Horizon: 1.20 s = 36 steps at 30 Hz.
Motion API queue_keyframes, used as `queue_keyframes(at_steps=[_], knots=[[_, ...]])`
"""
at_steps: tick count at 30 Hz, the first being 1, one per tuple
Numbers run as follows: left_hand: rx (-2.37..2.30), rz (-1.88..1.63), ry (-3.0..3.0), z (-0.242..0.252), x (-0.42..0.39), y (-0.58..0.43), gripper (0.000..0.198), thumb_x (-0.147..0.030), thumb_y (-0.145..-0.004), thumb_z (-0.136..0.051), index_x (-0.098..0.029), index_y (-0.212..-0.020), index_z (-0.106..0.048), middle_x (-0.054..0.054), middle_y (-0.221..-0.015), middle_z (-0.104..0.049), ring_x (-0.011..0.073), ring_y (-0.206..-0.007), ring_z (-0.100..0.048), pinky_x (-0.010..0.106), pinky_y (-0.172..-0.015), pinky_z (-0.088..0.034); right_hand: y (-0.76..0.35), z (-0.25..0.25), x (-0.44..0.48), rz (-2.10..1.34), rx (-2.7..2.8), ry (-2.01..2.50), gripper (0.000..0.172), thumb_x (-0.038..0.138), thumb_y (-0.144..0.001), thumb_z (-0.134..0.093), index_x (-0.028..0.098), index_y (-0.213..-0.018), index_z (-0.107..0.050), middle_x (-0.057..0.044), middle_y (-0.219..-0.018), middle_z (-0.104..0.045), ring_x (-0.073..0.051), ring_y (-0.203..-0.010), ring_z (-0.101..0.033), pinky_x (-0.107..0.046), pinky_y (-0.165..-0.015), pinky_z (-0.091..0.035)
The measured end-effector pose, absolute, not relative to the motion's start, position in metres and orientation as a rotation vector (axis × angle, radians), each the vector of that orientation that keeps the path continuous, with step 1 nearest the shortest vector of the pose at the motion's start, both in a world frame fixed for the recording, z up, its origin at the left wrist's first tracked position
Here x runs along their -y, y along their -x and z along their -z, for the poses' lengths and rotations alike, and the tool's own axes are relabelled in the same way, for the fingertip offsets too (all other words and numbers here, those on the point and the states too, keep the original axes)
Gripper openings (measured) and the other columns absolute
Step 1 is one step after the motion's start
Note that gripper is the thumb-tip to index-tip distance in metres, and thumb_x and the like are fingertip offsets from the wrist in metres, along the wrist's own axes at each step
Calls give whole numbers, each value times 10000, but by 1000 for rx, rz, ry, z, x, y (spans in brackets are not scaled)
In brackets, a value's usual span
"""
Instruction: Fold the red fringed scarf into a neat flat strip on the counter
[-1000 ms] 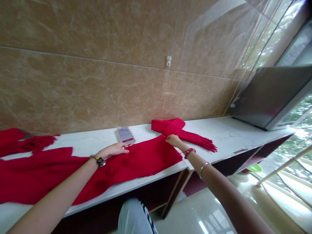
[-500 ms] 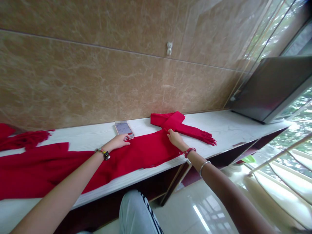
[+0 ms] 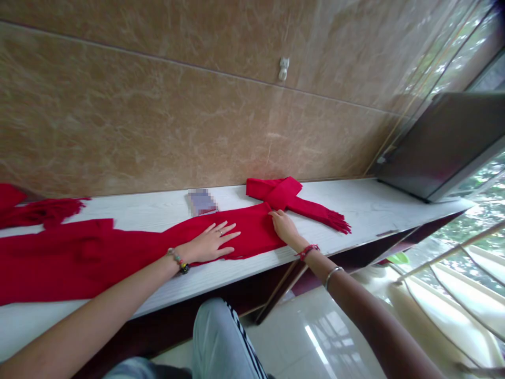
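Observation:
A long red scarf (image 3: 98, 252) lies spread along the white counter (image 3: 366, 210). My left hand (image 3: 211, 243) lies flat on it with fingers spread, near the scarf's right end. My right hand (image 3: 284, 227) rests at that end's right edge, fingers on the cloth at the far corner; whether it pinches the cloth I cannot make out. A second red scarf (image 3: 294, 200) with a fringe lies folded just beyond my right hand. A phone (image 3: 201, 202) sits by the wall behind the spread scarf.
More red fringed cloth (image 3: 39, 210) lies at the far left of the counter. A dark slanted panel (image 3: 442, 142) stands at the counter's right end by the window. A brown tiled wall (image 3: 158, 105) backs the counter. My knee (image 3: 216, 337) is below its edge.
My left hand has moved from beside the phone down onto the scarf and spread flat. My right hand has stayed at the scarf's right end.

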State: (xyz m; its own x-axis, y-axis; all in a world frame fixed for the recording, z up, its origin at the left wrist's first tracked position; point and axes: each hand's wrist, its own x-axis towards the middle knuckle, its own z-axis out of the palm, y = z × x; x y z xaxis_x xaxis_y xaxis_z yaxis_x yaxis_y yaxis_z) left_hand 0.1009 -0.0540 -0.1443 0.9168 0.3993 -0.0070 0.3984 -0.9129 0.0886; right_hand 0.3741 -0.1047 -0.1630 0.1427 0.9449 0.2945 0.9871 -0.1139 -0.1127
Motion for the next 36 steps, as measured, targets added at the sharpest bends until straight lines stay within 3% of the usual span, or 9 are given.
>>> queue_keyframes(at_steps=[3,6,11,15,19,24,28,31,36], knots=[[-655,-10,-2999,143,45,-88,512,-496,-896,-321,-299,-1364,-257,29,-1454,-183,241,-1327,-125,451,-1044,-130,-365,163,92,255,1870,2099,372,115,-861,-308,150,-1125,-568,-130,-1019,-567,-189,-857,-576,-275,-747,-449],[-672,-13,-2999,140,46,-84,512,-502,-893,-321,-306,-1362,-260,29,-1454,-182,244,-1327,-125,454,-1040,-129,-359,158,86,328,1899,2011,356,119,-858,-320,141,-1070,-605,-154,-1136,-534,-230,-989,-535,-336,-843,-429],[-609,-33,-3009,132,49,-93,531,-536,-885,-297,-280,-1350,-300,45,-1446,-208,243,-1329,-117,459,-1046,-73,-351,159,98,334,2106,1783,377,227,-885,-360,141,-1231,-484,-127,-1283,-472,-230,-1207,-390,-397,-994,-328],[-502,-125,-3019,133,52,-102,498,-480,-905,-296,-280,-1360,-270,32,-1440,-230,210,-1323,-153,424,-1047,-118,-351,167,110,238,2297,1602,423,274,-898,-356,84,-1268,-436,-179,-1280,-467,-252,-1227,-376,-440,-1005,-312],[-451,-147,-3019,142,54,-102,524,-458,-890,-351,-267,-1368,-250,49,-1432,-252,225,-1315,-179,438,-1036,-145,-354,169,114,181,2254,1609,410,274,-901,-347,104,-1260,-450,-158,-1286,-469,-231,-1237,-365,-437,-1019,-298],[-371,-132,-3034,132,57,-91,677,-531,-806,-468,-227,-1371,-252,99,-1432,-237,263,-1312,-172,440,-1039,-137,-353,169,116,97,2041,1635,350,261,-883,-364,148,-1160,-546,-129,-1198,-552,-202,-1140,-476,-407,-975,-368],[-371,-170,-3099,110,66,-74,627,-359,-749,-586,-251,-1321,-353,90,-1326,-390,249,-1205,-364,365,-999,-253,-351,169,117,148,1958,1570,303,251,-864,-399,137,-1070,-589,-129,-1101,-602,-199,-1043,-532,-385,-921,-412],[-530,-96,-3123,101,71,-65,607,-212,-712,-575,-261,-1290,-396,86,-1192,-486,234,-1017,-517,317,-856,-392,-349,166,119,168,2029,1504,267,236,-856,-412,152,-1018,-607,-117,-1045,-620,-203,-998,-543,-406,-903,-416],[-680,-78,-3026,106,63,-64,594,-30,-713,-404,-217,-1277,-407,87,-1132,-557,207,-967,-558,273,-774,-429,-327,142,126,-15,2266,1330,273,269,-842,-469,184,-1074,-585,-96,-1072,-609,-203,-1039,-523,-406,-918,-403]])
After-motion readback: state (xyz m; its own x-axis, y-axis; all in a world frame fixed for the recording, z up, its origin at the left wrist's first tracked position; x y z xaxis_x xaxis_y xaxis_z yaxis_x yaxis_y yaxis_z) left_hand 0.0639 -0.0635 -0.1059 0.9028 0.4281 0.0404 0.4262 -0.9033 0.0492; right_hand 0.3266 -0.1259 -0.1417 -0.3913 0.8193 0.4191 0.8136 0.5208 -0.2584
